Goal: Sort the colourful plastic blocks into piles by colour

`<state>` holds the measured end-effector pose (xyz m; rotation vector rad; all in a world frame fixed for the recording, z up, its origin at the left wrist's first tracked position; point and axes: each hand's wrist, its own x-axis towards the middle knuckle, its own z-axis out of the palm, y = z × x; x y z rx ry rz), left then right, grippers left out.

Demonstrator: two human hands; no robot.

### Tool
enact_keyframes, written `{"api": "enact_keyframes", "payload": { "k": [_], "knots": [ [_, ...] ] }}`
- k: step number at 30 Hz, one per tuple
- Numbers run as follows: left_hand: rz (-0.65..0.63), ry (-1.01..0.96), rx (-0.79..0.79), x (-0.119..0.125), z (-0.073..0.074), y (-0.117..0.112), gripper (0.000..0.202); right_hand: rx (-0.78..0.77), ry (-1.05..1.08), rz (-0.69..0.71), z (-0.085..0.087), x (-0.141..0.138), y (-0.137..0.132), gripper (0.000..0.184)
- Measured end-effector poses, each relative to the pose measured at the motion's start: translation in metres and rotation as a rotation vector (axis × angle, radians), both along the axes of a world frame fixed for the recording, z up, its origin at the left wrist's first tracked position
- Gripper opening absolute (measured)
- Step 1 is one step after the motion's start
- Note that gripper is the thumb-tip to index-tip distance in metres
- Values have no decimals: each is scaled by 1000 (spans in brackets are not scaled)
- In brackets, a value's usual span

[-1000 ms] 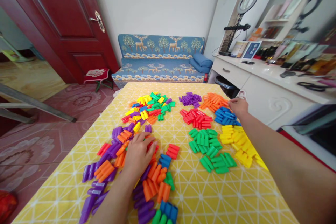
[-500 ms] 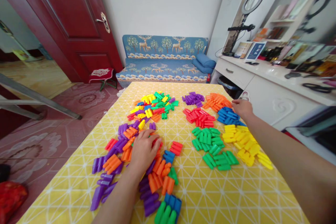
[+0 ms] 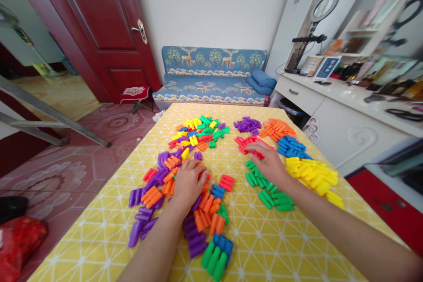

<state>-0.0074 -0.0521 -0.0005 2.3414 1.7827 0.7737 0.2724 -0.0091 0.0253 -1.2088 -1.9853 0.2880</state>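
My left hand (image 3: 189, 180) lies palm down, fingers curled, on a mixed heap of purple, orange, red and blue plastic blocks (image 3: 172, 194) near the table's front left. My right hand (image 3: 268, 161) rests with fingers stretched over the green pile (image 3: 264, 185), its fingertips touching the red pile (image 3: 246, 144). Sorted piles lie to the right: purple (image 3: 247, 124), orange (image 3: 276, 128), blue (image 3: 292, 146) and yellow (image 3: 313, 174). A second mixed heap (image 3: 200, 133) sits further back. All lie on a yellow patterned tablecloth (image 3: 284, 246).
A white dresser (image 3: 343, 119) with bottles and a ring light (image 3: 322, 6) stands to the right. A blue patterned sofa (image 3: 211, 77) is behind the table, a dark red door (image 3: 99, 26) at left, a red bag (image 3: 20, 240) on the floor.
My right hand has come back from the far right edge by the orange and blue piles to the red and green piles. My left hand has stayed on the mixed heap.
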Motion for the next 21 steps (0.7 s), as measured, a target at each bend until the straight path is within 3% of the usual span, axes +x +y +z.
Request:
{"api": "enact_keyframes", "payload": {
  "k": [3,6,11,15,21],
  "knots": [
    [4,-3,0,1,1,-1,28,-58,-29,152,-14,-42,-43,27],
    [-2,-4,-5,1,0,-1,29,-97,-120,170,-25,-67,-65,40],
    [-20,-6,7,-1,-3,0,27,-120,-203,145,-36,-79,-66,40],
    [-29,-21,14,-3,-5,2,27,-81,-144,88,-42,-81,-61,37],
    [-27,-30,2,-2,-3,1,28,-107,-133,23,-35,-75,-60,23]
  ]
}}
